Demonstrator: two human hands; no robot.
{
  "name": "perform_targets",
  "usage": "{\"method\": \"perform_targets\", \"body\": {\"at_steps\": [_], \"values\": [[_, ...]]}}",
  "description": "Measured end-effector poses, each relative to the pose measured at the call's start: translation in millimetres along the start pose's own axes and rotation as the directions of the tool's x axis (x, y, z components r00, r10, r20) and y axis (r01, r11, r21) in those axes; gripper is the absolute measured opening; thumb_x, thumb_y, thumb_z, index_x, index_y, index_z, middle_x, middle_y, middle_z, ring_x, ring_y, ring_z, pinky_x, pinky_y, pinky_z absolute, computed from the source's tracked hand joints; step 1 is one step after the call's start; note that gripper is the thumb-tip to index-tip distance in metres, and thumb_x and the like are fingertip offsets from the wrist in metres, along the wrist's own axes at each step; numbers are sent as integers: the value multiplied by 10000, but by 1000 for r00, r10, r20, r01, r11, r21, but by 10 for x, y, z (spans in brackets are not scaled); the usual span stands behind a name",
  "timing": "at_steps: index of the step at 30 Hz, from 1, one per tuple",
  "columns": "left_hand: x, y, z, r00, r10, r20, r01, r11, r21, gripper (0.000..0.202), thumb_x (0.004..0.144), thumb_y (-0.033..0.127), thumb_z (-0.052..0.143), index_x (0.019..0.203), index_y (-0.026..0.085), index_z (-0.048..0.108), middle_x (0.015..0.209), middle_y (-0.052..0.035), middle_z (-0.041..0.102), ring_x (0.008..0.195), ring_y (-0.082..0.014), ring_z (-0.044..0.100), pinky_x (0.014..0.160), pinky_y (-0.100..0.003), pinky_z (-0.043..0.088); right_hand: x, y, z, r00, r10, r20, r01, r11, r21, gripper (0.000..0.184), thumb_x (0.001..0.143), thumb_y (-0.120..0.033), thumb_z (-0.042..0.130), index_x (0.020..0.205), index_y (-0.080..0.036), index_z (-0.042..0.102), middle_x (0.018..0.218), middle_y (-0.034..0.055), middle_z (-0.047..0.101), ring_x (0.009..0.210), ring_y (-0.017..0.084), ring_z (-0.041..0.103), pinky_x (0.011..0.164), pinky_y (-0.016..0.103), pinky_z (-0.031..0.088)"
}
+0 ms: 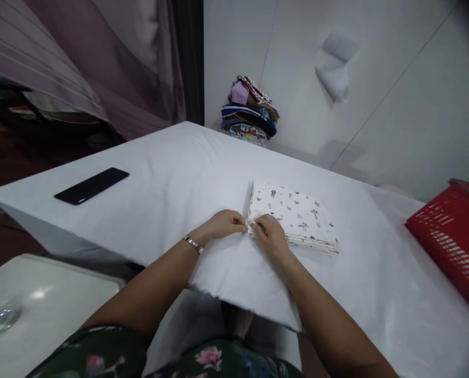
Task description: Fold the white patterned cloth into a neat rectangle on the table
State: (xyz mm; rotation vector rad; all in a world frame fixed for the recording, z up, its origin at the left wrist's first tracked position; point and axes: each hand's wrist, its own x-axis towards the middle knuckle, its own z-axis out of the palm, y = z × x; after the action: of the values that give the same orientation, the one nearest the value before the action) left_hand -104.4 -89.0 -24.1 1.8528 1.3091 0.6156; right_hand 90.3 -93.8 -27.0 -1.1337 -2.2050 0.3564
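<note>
A folded white cloth [301,210] with small grey and brown leaf prints lies flat on the white-covered table, its stacked layers showing along the near edge. My left hand [223,223] is closed in a pinch at the cloth's near left corner. Right beside it, my right hand [273,235] grips the same corner, thumb and fingers pressed together over the edge. The fingertips of both hands almost meet there. Exactly how many layers they pinch is hidden.
A black phone-like slab [93,186] lies at the table's left. Folded clothes [250,113] are piled beyond the far edge, against the wall. A red plastic basket [450,236] stands at the right. At lower left is a white stool-like surface [53,299] with a shiny round object.
</note>
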Motion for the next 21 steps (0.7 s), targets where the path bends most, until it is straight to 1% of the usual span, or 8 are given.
{"method": "perform_targets", "body": {"at_steps": [2,6,8,10,15,21], "values": [[5,-8,2,1000,11,-11,-11,1000,15,260,711,413,552,748,186,673,690,5,636,626,-115,505,564,-231,337,-8,4,1,1000,-25,5,25,1000,-15,147,870,-261,494,830,-204,624,813,42,592,807,174,523,738,303,395],[13,-11,11,1000,8,-24,-7,999,40,280,726,424,535,753,187,680,695,6,637,615,-111,494,561,-231,330,-28,16,2,996,-68,56,73,994,-80,132,826,-257,550,923,-207,626,883,55,598,867,196,523,766,323,396],[12,-5,14,1000,4,-27,-3,999,47,282,726,425,534,753,186,681,695,7,636,612,-109,492,561,-230,328,-31,16,9,995,-66,74,74,991,-113,148,802,-254,581,934,-204,622,891,58,594,877,205,519,772,332,394],[10,1,16,999,1,-34,1,999,55,285,725,428,531,747,186,680,689,9,633,612,-109,490,558,-230,325,-27,12,22,997,-50,65,57,991,-124,143,786,-251,597,918,-201,619,883,58,590,868,209,518,771,335,392],[13,-13,21,999,16,-44,-14,999,51,293,725,441,527,733,189,678,689,8,633,620,-112,497,564,-228,330,-7,4,47,1000,5,28,-3,997,-77,101,766,-241,610,862,-208,615,843,42,585,829,196,526,749,322,393],[9,-28,27,1000,20,-8,-21,999,-38,241,701,402,575,766,191,673,725,8,646,668,-122,531,596,-228,359,13,25,38,999,48,14,-48,999,23,21,768,-226,607,780,-211,616,778,17,580,786,173,530,714,300,388]]}}
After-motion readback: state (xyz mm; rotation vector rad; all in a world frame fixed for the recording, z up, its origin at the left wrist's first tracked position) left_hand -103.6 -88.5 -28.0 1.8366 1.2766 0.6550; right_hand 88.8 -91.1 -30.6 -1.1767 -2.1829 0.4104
